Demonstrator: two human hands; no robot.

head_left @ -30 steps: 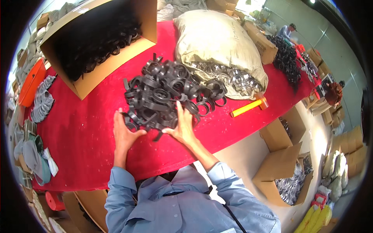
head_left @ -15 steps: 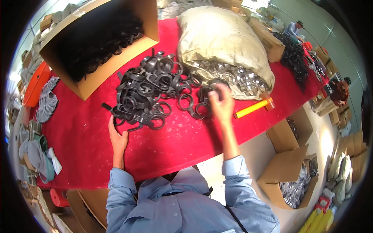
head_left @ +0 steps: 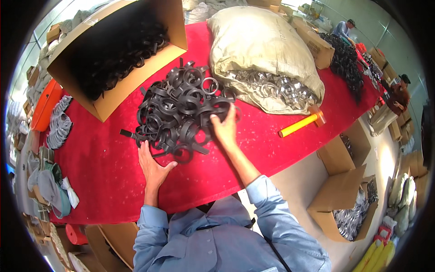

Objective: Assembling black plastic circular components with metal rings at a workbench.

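A heap of black ring-shaped clamps (head_left: 165, 109) lies on the red-covered table in front of me. Against its right edge, my right hand (head_left: 225, 129) presses with thumb and fingers apart, touching the clamps, its fingertips partly hidden among them. My left hand (head_left: 154, 167) rests at the heap's near left edge, thumb spread wide and fingers stretched out beside a clamp's strap-like end. One shiny metal ring (head_left: 210, 85) lies on the far right side of the heap.
An open carton (head_left: 136, 75) of black clamps lies tipped at the far left. A woven sack (head_left: 267, 41) spills metal rings. A yellow-handled hammer (head_left: 299, 125) is at right. Grey rings (head_left: 58, 124) lie left. Cartons (head_left: 337, 199) stand on the floor. Two people are in the background.
My right hand has moved left, sweeping outlying black clamps into the heap, which is now more compact. My left hand has shifted slightly right and nearer, its thumb spreading wider.
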